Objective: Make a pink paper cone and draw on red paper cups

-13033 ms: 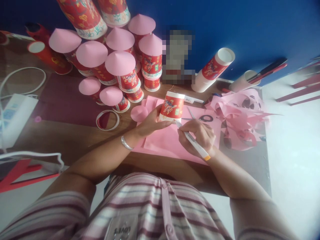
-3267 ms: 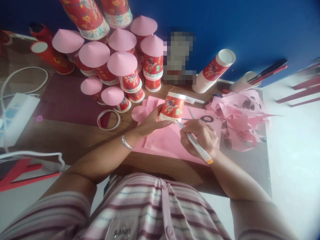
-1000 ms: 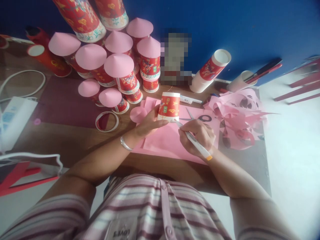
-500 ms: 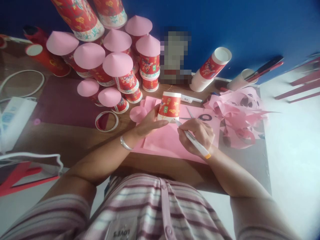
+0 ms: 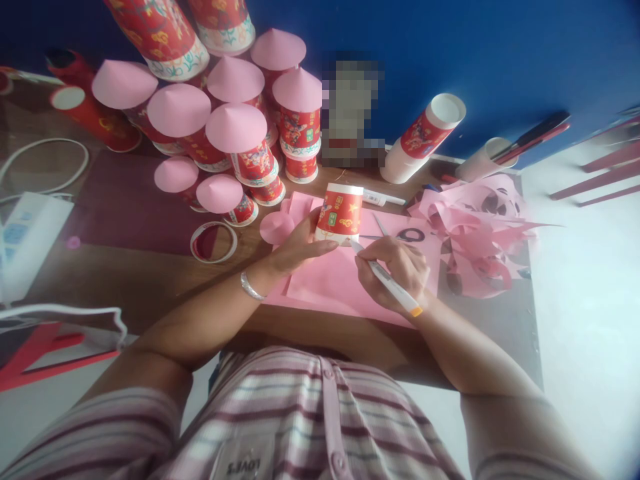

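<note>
My left hand is closed round the left side of a cardboard tube wrapped in red and gold printed paper, with white bands at both ends. Its thumb lies along the lower white band, where faint drawn lines show. In my right hand is a white marker pen with a yellow end, gripped as for writing. The pen's tip meets or nearly meets the tube's lower white band; I cannot tell if it touches. Beneath both hands lie pink paper sheets.
Several red tubes with pink paper cones stand at the back left. Scissors and another marker lie behind my right hand. Pink paper scraps are heaped on the right, near a pen cup. A tape roll lies left.
The view has shifted very slightly. Both hands keep their grips, and the pen tip stays at the tube's lower white band.
</note>
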`<state>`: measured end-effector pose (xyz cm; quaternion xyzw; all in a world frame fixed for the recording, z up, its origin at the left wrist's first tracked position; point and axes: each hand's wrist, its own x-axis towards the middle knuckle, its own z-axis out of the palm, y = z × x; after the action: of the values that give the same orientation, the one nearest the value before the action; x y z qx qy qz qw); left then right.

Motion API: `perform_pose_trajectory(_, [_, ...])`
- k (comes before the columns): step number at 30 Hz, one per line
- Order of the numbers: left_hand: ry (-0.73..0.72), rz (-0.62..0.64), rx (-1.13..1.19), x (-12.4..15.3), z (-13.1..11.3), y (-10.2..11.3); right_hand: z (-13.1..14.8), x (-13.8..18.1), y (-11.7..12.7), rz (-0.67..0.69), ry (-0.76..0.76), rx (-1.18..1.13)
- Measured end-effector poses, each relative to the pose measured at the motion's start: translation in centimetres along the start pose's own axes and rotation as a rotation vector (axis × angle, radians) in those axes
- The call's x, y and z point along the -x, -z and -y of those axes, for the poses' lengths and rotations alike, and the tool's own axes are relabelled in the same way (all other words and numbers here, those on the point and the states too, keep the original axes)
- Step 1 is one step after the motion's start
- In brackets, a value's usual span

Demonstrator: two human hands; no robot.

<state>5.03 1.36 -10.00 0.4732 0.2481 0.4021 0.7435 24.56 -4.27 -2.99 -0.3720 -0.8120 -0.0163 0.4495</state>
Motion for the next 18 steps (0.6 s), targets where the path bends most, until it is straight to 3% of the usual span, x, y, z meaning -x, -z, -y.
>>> perform_pose_trajectory(13, [0.015, -0.029, -0.056, 0.14, -0.07, -0.11, 0.54, -0.28, 0.45, 0.026, 0.001, -0.018])
perform_pose_trajectory(18, [0.013, 0.015, -0.002, 0.21, -0.13, -0.11, 0.4, -0.24, 0.49, -0.004, 0.006, 0.032])
